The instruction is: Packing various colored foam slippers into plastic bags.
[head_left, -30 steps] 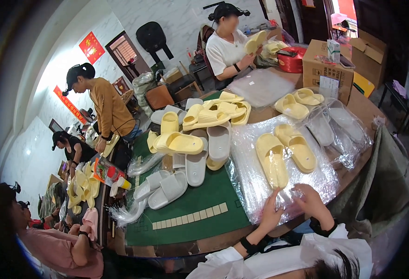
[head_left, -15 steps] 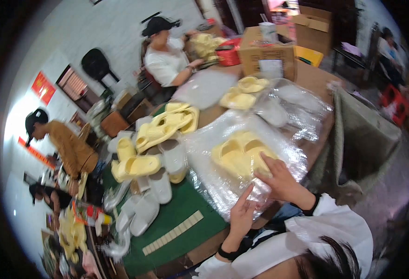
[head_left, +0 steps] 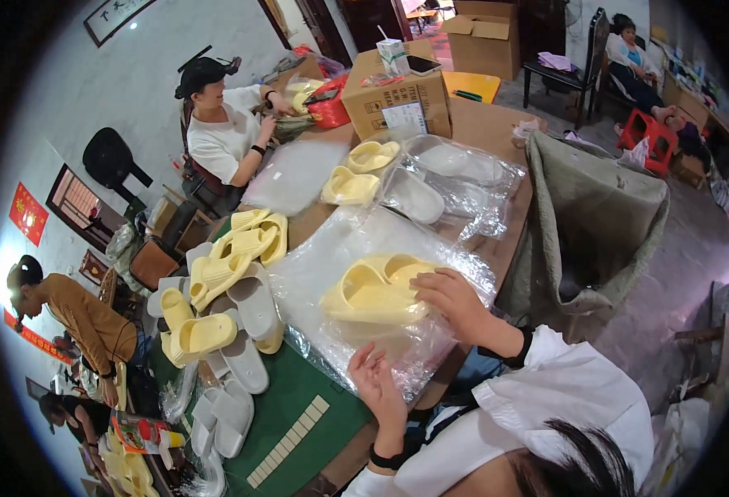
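Observation:
A pair of yellow slippers (head_left: 377, 290) lies on a stack of clear plastic bags (head_left: 298, 277) in front of me, with film seemingly around its near side. My right hand (head_left: 455, 308) is closed over the right end of the pair, fingers on top; its thumb is hidden. Just nearer to me, my left hand (head_left: 378, 388) is raised above the bags' near edge, fingers apart and holding nothing. To the left, more yellow slippers (head_left: 203, 335) are piled with grey slippers (head_left: 233, 418). A row of small pale labels (head_left: 288, 441) lies on the green mat (head_left: 314, 414).
Beyond the bags are bagged white slippers (head_left: 414, 197) and another yellow pair (head_left: 352, 186). A cardboard box (head_left: 377, 95) carries a drink carton and a phone. At the right stands a large grey-green sack (head_left: 584, 224). Co-workers (head_left: 223, 137) are across the table and at left.
My view has swung, so the scene sits further left. My right hand's fingers now lie over the slippers' end instead of pointing across it. My left hand has come away from the bag's near edge.

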A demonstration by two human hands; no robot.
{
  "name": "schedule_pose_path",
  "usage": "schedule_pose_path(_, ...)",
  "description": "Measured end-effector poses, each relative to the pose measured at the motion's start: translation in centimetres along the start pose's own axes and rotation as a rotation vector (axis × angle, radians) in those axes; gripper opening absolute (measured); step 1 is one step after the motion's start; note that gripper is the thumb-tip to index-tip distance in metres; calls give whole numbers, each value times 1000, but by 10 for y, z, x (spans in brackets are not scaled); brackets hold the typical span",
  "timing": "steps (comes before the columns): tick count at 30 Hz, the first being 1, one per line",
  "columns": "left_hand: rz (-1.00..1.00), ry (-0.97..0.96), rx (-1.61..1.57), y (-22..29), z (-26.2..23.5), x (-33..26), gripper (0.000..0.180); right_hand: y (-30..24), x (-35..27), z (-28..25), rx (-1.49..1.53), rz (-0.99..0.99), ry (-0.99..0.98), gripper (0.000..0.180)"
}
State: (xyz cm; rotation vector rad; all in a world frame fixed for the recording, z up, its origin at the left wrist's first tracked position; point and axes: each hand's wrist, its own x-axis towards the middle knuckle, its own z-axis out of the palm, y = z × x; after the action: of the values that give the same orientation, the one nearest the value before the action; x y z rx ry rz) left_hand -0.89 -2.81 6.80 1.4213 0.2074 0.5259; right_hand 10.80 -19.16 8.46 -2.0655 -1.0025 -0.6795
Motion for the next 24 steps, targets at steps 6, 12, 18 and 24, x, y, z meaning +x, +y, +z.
schedule_pose_path(6, 251, -387, 995, -41, -15, -1, 43, 2, 12, -9, 125, -117, 4, 39)
schedule_pose_path(12, 291, -449, 1266, -47, -9, -5, 40, 0, 87, -35, 47, -351, 90, 36)
schedule_pose_path(18, 300, -443, 1271, -52, -9, -5, 35, 46, 192, -6, -313, -474, 241, 30)
schedule_pose_path(24, 316, -444, 1255, -58, -12, -6, 39, 127, 192, 60, -667, -86, -279, 32)
